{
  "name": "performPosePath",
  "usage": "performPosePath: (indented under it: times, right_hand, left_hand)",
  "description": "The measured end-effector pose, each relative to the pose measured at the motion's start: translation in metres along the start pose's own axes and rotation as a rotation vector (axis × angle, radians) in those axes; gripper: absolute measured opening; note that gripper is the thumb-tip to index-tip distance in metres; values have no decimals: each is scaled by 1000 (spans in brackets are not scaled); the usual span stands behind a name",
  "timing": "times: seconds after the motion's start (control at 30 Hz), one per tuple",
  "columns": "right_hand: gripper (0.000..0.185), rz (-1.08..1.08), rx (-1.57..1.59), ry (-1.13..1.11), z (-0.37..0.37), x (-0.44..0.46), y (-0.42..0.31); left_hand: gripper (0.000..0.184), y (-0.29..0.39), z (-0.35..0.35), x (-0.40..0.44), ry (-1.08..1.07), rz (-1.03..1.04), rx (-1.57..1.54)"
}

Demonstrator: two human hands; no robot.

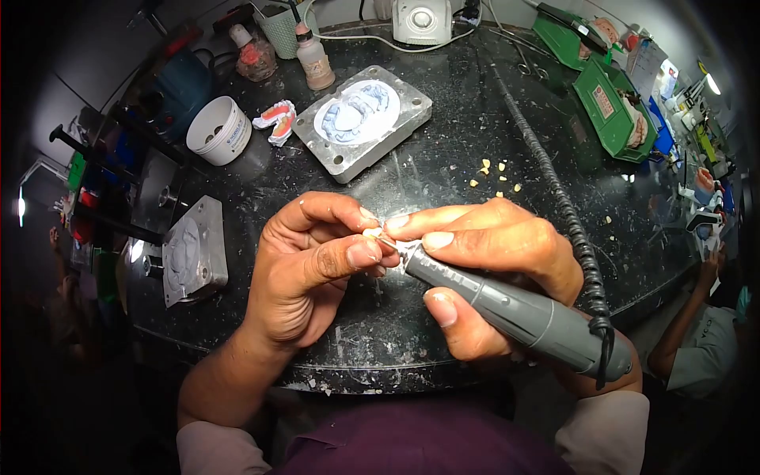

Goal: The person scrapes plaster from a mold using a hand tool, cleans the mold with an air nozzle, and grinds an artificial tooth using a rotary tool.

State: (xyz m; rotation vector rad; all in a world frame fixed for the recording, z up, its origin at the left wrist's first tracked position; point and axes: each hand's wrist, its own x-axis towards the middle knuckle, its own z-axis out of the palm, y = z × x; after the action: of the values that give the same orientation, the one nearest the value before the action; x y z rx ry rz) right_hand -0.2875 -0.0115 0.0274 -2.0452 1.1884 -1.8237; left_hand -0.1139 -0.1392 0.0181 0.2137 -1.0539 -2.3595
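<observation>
My left hand (297,261) pinches a small whitish piece that looks like an artificial tooth (370,233) between thumb and fingertips, which partly cover it. In my right hand (514,245) lies a grey rotary handpiece (514,310), gripped with the fingers along its front and the thumb beneath. Its thin metal bur (386,241) meets or nearly meets the small piece; contact cannot be made out. White dust clings to the fingertips and the handpiece's nose. Several loose yellowish teeth (486,165) lie on the bench beyond my right hand.
A metal flask half (372,162) with a white dental mould stands ahead, another (210,245) at left. Behind are a white tub (220,150), a denture wax-up (277,120) and a bottle (314,63). The handpiece's coiled cable (546,162) crosses the right side, near green trays (606,107). Other people work at both sides.
</observation>
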Motion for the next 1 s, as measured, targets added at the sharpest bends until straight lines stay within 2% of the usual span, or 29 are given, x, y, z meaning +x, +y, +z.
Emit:
performPosePath:
  times: [0.43,0.5,0.63,0.7,0.77,0.83,0.9,0.93,0.97,1.0]
  right_hand:
    - [35,6,5,41,3,-1,1]
    - [37,-68,5,42,3,0,7]
    - [27,81,-163,225,-2,2,4]
    - [23,163,91,318,3,2,22]
    - [22,318,200,343,5,0,31]
    - [25,164,42,400,7,1,48]
    - [25,118,-69,431,1,11,47]
    - [26,180,33,338,-11,15,43]
    - [18,140,102,390,-18,26,37]
    - [14,-15,-149,417,-26,40,43]
  left_hand:
    - [21,0,3,-1,2,-8,-19]
    - [20,-1,3,-1,21,10,2]
    - [25,0,5,-2,116,50,219]
    - [27,2,-9,1,100,201,297]
    - [23,9,-14,6,-2,351,379]
    - [18,20,-9,5,-178,397,369]
    - [19,25,4,-2,-262,440,474]
    - [18,18,18,-3,-267,508,566]
    - [18,7,32,-5,-265,516,569]
    - [16,-6,46,-5,-257,401,716]
